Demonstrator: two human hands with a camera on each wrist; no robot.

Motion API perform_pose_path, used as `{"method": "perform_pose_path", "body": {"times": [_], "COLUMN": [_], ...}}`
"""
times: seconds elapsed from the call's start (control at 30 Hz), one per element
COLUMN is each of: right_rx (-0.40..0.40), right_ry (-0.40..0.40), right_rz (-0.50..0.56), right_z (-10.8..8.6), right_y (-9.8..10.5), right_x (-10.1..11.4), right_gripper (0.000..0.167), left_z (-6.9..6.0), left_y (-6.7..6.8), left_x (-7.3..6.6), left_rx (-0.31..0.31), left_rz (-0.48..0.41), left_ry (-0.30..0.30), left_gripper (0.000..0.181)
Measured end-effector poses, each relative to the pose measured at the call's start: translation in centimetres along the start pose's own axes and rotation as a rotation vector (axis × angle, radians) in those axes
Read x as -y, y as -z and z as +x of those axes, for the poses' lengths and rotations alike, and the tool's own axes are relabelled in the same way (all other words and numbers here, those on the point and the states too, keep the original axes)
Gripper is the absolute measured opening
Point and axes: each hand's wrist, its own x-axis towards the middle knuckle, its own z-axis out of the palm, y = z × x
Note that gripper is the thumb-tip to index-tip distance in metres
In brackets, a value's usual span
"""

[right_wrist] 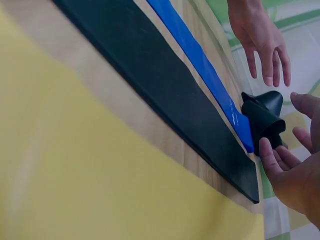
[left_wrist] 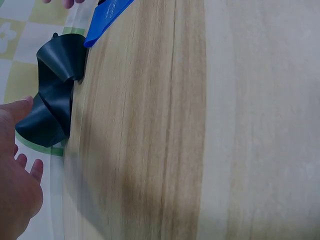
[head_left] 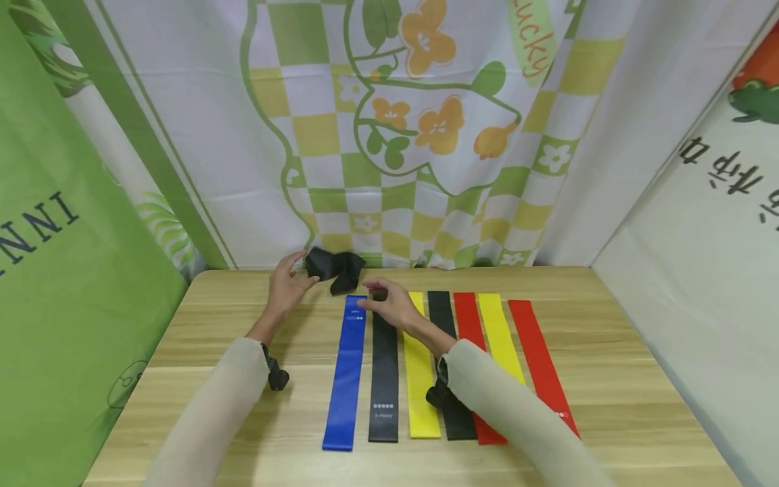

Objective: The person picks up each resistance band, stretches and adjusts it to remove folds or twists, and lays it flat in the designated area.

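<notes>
A black resistance band point(head_left: 336, 266) lies twisted and bunched at the table's back edge. Close to its left end is my left hand point(head_left: 287, 287), thumb and fingers spread apart; the right wrist view shows this hand point(right_wrist: 261, 42) with extended fingers, apart from the band. My right hand point(head_left: 392, 304) hovers by the band's right side, fingers loosely bent and holding nothing. Below it lie the top ends of a flat blue band point(head_left: 345, 372) and a flat black band point(head_left: 384, 365). In the left wrist view the bunched band point(left_wrist: 60, 60) shows its loose folds.
Further right on the wooden table point(head_left: 243, 433) lie more flat bands side by side: yellow point(head_left: 422, 399), black point(head_left: 459, 419), red point(head_left: 468, 318), yellow point(head_left: 502, 338) and red point(head_left: 541, 358). A patterned curtain point(head_left: 414, 203) hangs right behind the table's back edge.
</notes>
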Motion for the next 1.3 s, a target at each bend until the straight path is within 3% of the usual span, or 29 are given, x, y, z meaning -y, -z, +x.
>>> {"method": "perform_pose_path", "body": {"times": [0.27,0.47,0.8,1.07,1.3], "right_rx": [-0.067,-0.082,-0.126,-0.151,-0.174], "right_ry": [-0.022,-0.04,-0.101,-0.131,-0.156], "right_rz": [0.085,0.086,0.09,0.07,0.029], "right_z": [1.9,3.0,4.7,5.5,5.8], "right_y": [-0.6,-1.3,-2.6,-3.4,-4.1], "right_x": [-0.8,-0.8,-0.1,0.1,0.4], "right_gripper": [0.056,0.055,0.052,0.041,0.026], "left_z": [0.6,0.9,1.2,1.5,1.8], "left_y": [-0.5,-1.0,-1.6,-2.0,-2.5], "left_x": [0.2,0.5,-0.2,-0.2,0.0], "left_rx": [0.043,0.049,0.051,0.062,0.026], "left_rz": [0.056,0.07,0.244,0.277,0.334], "left_ry": [0.014,0.02,-0.04,-0.028,-0.029], "left_gripper": [0.077,0.077,0.074,0.071,0.068]}}
